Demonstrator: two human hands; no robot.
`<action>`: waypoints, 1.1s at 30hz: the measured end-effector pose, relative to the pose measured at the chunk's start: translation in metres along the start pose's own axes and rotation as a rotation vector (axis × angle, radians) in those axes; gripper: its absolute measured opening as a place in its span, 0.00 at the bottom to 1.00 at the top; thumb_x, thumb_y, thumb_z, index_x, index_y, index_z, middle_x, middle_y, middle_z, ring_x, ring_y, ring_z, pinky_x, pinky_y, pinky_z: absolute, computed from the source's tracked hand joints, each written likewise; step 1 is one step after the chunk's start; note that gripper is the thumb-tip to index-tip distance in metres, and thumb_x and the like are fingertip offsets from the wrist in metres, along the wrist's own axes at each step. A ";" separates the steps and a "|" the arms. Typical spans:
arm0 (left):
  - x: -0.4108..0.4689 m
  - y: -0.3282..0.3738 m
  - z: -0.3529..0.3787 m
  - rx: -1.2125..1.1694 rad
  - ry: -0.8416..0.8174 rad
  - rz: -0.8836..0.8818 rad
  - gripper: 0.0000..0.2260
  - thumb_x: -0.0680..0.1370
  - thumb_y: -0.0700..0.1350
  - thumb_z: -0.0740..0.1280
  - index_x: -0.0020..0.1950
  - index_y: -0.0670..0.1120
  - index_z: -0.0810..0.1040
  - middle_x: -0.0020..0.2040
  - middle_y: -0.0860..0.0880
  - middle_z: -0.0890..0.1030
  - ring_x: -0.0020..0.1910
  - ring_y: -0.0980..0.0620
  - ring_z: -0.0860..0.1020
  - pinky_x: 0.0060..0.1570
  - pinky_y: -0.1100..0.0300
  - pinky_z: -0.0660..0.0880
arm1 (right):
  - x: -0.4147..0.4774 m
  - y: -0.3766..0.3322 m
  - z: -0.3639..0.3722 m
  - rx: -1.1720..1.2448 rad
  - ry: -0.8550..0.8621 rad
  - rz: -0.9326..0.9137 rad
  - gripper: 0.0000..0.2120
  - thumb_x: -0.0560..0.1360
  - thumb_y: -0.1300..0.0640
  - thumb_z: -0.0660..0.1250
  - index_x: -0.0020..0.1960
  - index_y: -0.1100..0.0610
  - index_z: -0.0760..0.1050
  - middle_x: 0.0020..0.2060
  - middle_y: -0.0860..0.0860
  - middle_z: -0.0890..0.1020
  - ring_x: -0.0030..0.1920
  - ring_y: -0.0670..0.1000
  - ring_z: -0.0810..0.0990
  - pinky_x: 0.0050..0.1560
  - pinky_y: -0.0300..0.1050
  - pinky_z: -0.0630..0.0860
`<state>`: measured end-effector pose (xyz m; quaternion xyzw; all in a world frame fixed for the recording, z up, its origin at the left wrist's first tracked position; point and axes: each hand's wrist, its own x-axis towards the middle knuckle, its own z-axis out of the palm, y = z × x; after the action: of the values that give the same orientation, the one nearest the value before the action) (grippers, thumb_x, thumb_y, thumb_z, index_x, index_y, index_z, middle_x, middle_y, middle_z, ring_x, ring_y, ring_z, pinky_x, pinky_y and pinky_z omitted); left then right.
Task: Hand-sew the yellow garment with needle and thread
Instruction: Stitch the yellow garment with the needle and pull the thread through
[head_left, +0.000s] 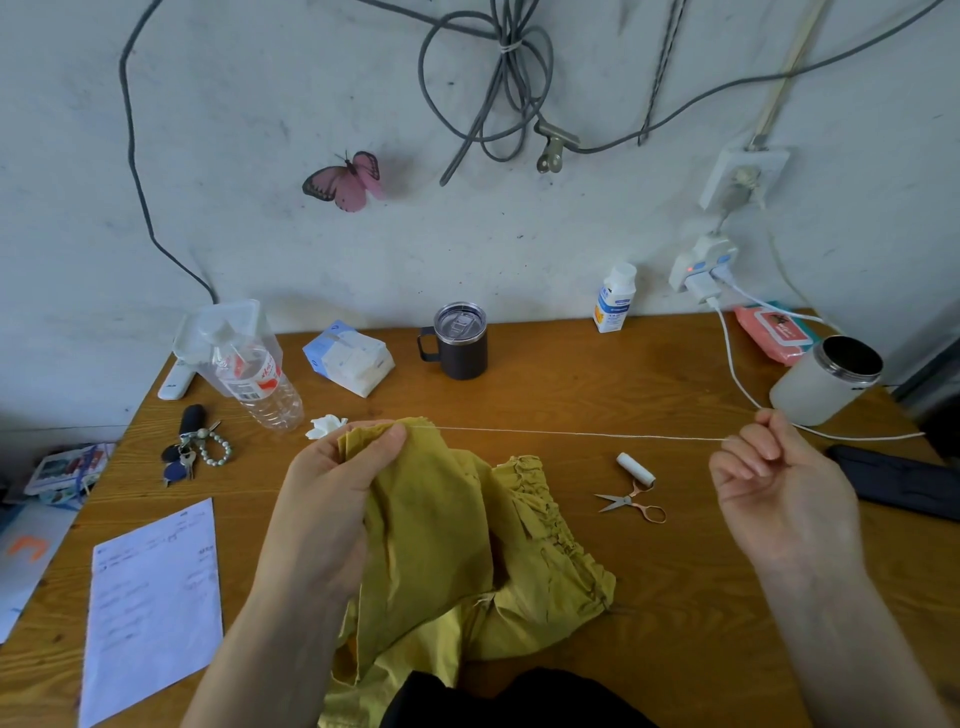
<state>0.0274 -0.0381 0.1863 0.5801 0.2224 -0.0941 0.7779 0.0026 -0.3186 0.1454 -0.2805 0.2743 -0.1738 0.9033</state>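
Observation:
The yellow garment (457, 545) lies bunched on the wooden table (571, 374) in front of me. My left hand (337, 493) grips a folded edge of it, lifted off the table. A white thread (571, 434) runs taut from that edge to the right. My right hand (779, 473) pinches the thread's far end between thumb and curled fingers; the needle is too small to make out. A white thread spool (635, 466) and small scissors (631, 503) lie between the garment and my right hand.
At the back stand a dark mug (460, 343), a tissue pack (349, 358), a water bottle (260, 384) and a white tumbler (826, 379). Keys (192, 447) and a paper sheet (156, 603) lie at left. A white cable (737, 374) and a dark case (898, 480) sit at right.

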 end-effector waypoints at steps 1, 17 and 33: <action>0.000 0.000 -0.001 0.000 0.006 -0.001 0.04 0.73 0.39 0.69 0.41 0.40 0.82 0.35 0.43 0.86 0.33 0.49 0.85 0.28 0.62 0.79 | 0.000 -0.001 0.000 0.004 0.008 -0.003 0.12 0.80 0.56 0.55 0.40 0.54 0.71 0.25 0.45 0.68 0.23 0.41 0.64 0.23 0.32 0.63; -0.014 -0.005 0.010 0.025 -0.148 -0.042 0.05 0.64 0.44 0.71 0.34 0.44 0.86 0.37 0.42 0.86 0.35 0.49 0.85 0.31 0.62 0.79 | -0.029 0.029 0.024 -0.426 -0.378 -0.122 0.06 0.72 0.56 0.62 0.42 0.56 0.77 0.25 0.47 0.72 0.25 0.44 0.67 0.25 0.34 0.68; -0.022 -0.008 0.016 0.059 -0.300 -0.044 0.07 0.66 0.45 0.71 0.38 0.43 0.86 0.39 0.41 0.86 0.36 0.48 0.85 0.35 0.60 0.80 | -0.065 0.060 0.055 -1.286 -0.844 -0.794 0.09 0.76 0.54 0.62 0.45 0.56 0.79 0.32 0.44 0.79 0.33 0.42 0.77 0.31 0.36 0.73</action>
<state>0.0088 -0.0577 0.1932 0.5774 0.1136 -0.2031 0.7826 -0.0066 -0.2185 0.1733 -0.8530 -0.1571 -0.1688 0.4682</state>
